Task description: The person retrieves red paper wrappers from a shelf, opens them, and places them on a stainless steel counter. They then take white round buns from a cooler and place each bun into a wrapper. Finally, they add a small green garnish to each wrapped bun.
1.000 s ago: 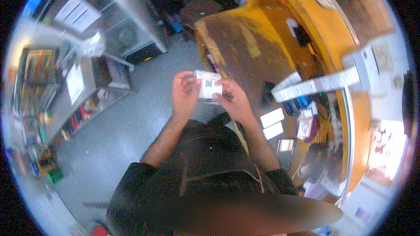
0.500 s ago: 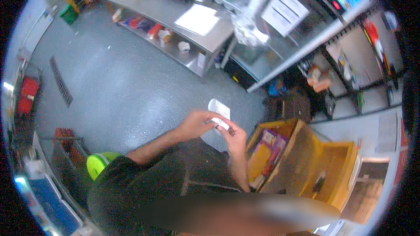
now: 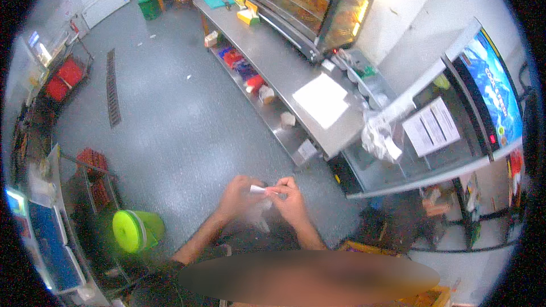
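Observation:
Both hands are raised in front of my body over the grey floor. My left hand (image 3: 235, 198) is curled at one end of a small white paper slip (image 3: 257, 189), its fingers partly smeared by motion. My right hand (image 3: 288, 199) pinches the slip's other end between thumb and fingers. The slip looks narrow, perhaps folded or rolled. Below it, between my wrists, a blurred pale patch (image 3: 260, 216) may be more of the same paper; I cannot tell.
A long steel counter (image 3: 273, 71) runs ahead, carrying white sheets (image 3: 321, 100) and a glass warming cabinet (image 3: 301, 5). A glass-door fridge (image 3: 421, 119) stands to the right. A lime-green bucket (image 3: 133, 230) is at my left. Near my right elbow is a yellow-brown wooden box (image 3: 358, 247).
My view has swung up and rightward, showing more counter and the warming cabinet. The paper, earlier a longer strip with a loose curled end, now shows as a short narrow piece between my hands.

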Demonstrator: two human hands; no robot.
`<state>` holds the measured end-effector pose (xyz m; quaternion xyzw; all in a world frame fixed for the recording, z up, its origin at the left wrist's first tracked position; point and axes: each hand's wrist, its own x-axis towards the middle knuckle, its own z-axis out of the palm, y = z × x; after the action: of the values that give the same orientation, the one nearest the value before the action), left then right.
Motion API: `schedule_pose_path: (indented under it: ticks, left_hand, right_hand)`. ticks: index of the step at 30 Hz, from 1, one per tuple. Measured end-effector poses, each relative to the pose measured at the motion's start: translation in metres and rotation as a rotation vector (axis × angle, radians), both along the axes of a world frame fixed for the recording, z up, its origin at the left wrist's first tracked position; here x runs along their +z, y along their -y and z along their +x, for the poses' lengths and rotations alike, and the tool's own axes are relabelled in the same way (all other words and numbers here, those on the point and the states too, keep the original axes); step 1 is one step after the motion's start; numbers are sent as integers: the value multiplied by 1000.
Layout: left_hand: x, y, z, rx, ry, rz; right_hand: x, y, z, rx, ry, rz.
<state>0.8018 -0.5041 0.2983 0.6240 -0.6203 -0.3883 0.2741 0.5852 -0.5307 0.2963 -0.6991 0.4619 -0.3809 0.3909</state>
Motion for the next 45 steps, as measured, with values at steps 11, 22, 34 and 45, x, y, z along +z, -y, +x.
schedule_pose_path:
  ticks: [11, 22, 34, 45]
  left_hand:
    - [-7, 164, 84, 160, 235, 41]
    - [-39, 302, 206, 377, -376, 413]
    - [43, 604, 359, 173, -223, 202]
    - [-37, 800, 430, -79, 18, -6]
  right_hand:
    - [32, 257, 108, 458, -97, 234]
    - [14, 462, 272, 454, -182, 66]
    - [60, 682, 359, 463, -362, -637]
    - [248, 1005, 320, -180, -390, -1151]
